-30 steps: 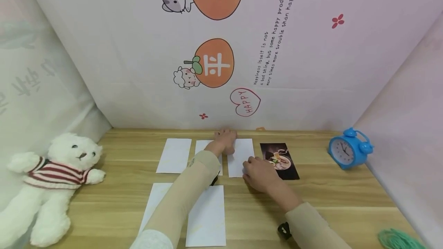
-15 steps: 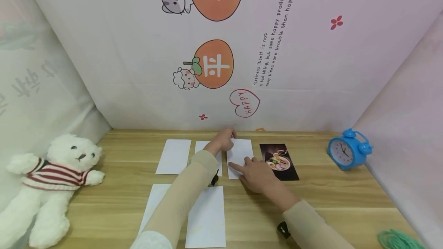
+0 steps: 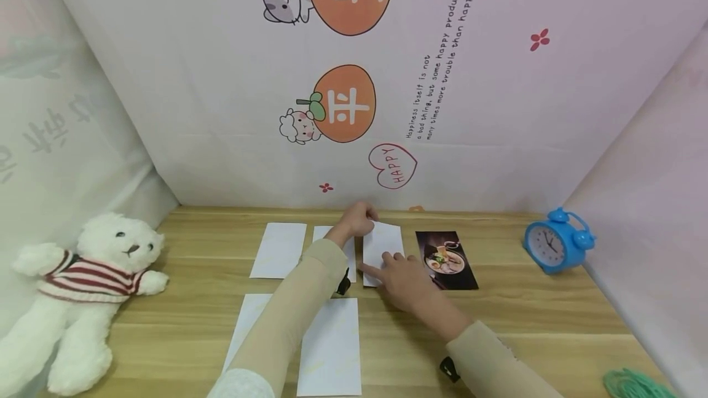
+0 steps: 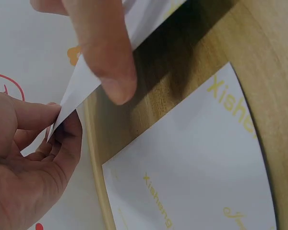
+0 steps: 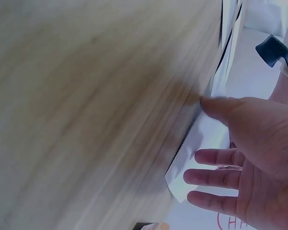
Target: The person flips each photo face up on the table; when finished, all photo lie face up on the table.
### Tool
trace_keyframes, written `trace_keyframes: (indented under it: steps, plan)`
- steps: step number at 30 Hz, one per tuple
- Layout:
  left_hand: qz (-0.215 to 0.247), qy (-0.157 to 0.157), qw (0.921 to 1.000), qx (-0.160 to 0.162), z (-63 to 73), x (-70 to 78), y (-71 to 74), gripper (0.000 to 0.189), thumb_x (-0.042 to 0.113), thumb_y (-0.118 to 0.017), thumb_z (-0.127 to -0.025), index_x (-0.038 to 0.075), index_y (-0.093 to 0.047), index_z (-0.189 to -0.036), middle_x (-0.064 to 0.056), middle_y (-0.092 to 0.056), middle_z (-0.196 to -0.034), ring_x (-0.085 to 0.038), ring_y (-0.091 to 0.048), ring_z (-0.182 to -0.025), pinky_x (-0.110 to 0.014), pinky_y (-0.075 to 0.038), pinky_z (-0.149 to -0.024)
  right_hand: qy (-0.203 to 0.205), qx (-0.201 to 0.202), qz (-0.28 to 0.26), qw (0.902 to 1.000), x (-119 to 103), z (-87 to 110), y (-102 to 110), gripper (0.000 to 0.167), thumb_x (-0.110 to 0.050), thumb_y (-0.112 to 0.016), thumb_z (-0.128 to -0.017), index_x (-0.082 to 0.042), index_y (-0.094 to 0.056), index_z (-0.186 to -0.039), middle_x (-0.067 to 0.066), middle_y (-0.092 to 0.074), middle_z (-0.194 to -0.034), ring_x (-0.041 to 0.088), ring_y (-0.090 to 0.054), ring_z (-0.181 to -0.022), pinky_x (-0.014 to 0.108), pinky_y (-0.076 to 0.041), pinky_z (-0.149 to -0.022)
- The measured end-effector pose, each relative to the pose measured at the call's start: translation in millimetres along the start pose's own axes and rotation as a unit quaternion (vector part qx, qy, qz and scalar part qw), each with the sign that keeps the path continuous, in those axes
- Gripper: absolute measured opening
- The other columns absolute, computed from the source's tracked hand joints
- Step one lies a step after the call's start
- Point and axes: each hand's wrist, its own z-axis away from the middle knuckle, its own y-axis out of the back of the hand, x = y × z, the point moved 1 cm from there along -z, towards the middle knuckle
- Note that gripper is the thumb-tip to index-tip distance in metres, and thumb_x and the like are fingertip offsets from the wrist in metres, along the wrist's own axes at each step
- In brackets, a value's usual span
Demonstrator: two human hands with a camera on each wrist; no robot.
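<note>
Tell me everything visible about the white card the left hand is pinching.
The white card is a rectangle of what looks like thin paper, its showing side white with a trace of yellow print. It is in the far row, between another white card and a food photo. The left hand pinches its far left corner, and its left edge stands off the wooden table. The right hand reaches over its near part; whether it touches is unclear.
</note>
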Motion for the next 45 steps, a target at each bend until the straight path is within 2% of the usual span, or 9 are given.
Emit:
trace_keyframes:
  steps: [9, 17, 20, 24, 27, 30, 37, 41, 45]
  plan:
    - [0.051, 0.002, 0.9987, 0.001, 0.3, 0.4, -0.6, 0.026, 0.001, -0.056, -0.093, 0.001, -0.072, -0.113, -0.017, -0.07, -0.117, -0.024, -0.059, -0.098, -0.035, -0.055, -0.088, 0.013, 0.029, 0.032, 0.999, -1.1, 1.8, 4.5, 0.05, -0.028, -0.068, -0.1, -0.043, -0.054, -0.145, 0.009, -0.071, -0.122, 0.027, -0.072, -0.101, 0.043, -0.062, -0.08]
    - [0.141, 0.046, 0.989, -0.003, -4.6, -2.1, -4.1, 0.031, 0.016, -0.052, -0.1, 0.001, -0.071, -0.12, -0.016, -0.067, -0.128, -0.026, -0.058, -0.107, -0.041, -0.052, -0.095, 0.033, 0.094, 0.029, 0.9946, 1.8, 6.5, 4.9, 0.042, -0.027, -0.073, -0.096, -0.035, -0.056, -0.133, 0.006, -0.07, -0.104, 0.026, -0.072, -0.088, 0.04, -0.061, -0.072]
    - [0.203, 0.063, 0.9771, -0.013, -7.5, -1.7, -5.1, 0.035, 0.024, -0.049, -0.103, 0.001, -0.07, -0.12, -0.012, -0.069, -0.116, -0.02, -0.06, -0.096, -0.034, -0.053, -0.086, 0.035, 0.118, 0.02, 0.9922, 4.7, 9.2, 6.4, 0.042, -0.029, -0.077, -0.092, -0.03, -0.056, -0.128, 0.005, -0.069, -0.101, 0.025, -0.07, -0.086, 0.039, -0.06, -0.068]
    - [0.312, 0.073, 0.9469, -0.022, -11.2, -0.4, -5.1, 0.042, 0.028, -0.042, -0.106, -0.002, -0.07, -0.115, -0.004, -0.067, -0.093, -0.014, -0.062, -0.079, -0.031, -0.056, -0.076, 0.026, 0.145, -0.001, 0.9892, 11.7, 11.4, 12.1, 0.044, -0.035, -0.08, -0.089, -0.023, -0.057, -0.125, 0.004, -0.07, -0.105, 0.026, -0.07, -0.087, 0.041, -0.059, -0.067]
    - [0.36, 0.062, 0.9304, -0.028, -13.6, 1.3, -4.3, 0.049, 0.032, -0.036, -0.108, -0.006, -0.066, -0.119, -0.003, -0.067, -0.093, -0.012, -0.063, -0.079, -0.041, -0.058, -0.093, 0.016, 0.166, -0.031, 0.9855, 18.6, 12.0, 19.9, 0.046, -0.037, -0.079, -0.09, -0.018, -0.059, -0.127, 0.004, -0.071, -0.11, 0.025, -0.071, -0.09, 0.041, -0.061, -0.072]
    - [0.373, 0.048, 0.9259, -0.037, -14.1, 4.2, -4.5, 0.058, 0.036, -0.031, -0.11, -0.01, -0.061, -0.126, -0.019, -0.071, -0.112, -0.018, -0.067, -0.089, -0.054, -0.049, -0.112, 0.006, 0.189, -0.06, 0.9801, 25.7, 13.4, 29.2, 0.049, -0.038, -0.078, -0.091, -0.012, -0.061, -0.129, 0.008, -0.071, -0.118, 0.027, -0.071, -0.098, 0.044, -0.062, -0.078]
    - [0.316, 0.023, 0.9473, -0.046, -10.7, 8.0, -9.4, 0.053, 0.034, -0.03, -0.109, -0.005, -0.062, -0.123, -0.019, -0.068, -0.119, -0.03, -0.065, -0.111, -0.055, -0.043, -0.117, 0.0, 0.219, -0.074, 0.9729, 40.0, 22.2, 34.7, 0.049, -0.039, -0.079, -0.091, -0.008, -0.065, -0.126, 0.01, -0.07, -0.123, 0.028, -0.071, -0.107, 0.045, -0.063, -0.083]
    - [0.262, 0.001, 0.9635, -0.053, -12.0, 7.8, -11.5, 0.049, 0.032, -0.033, -0.108, -0.004, -0.061, -0.127, -0.023, -0.064, -0.128, -0.032, -0.062, -0.116, -0.054, -0.044, -0.116, 0.001, 0.233, -0.058, 0.9707, 44.7, 28.3, 28.4, 0.047, -0.041, -0.083, -0.086, -0.008, -0.068, -0.116, 0.009, -0.072, -0.114, 0.027, -0.072, -0.096, 0.041, -0.063, -0.076]
    - [0.165, -0.034, 0.9841, -0.057, -9.4, 9.3, -13.0, 0.041, 0.021, -0.048, -0.102, -0.001, -0.064, -0.133, -0.021, -0.066, -0.136, -0.031, -0.063, -0.121, -0.045, -0.05, -0.11, -0.003, 0.229, -0.043, 0.9726, 48.5, 33.3, 20.4, 0.046, -0.044, -0.085, -0.083, -0.009, -0.069, -0.107, 0.008, -0.071, -0.102, 0.025, -0.069, -0.086, 0.038, -0.06, -0.07]
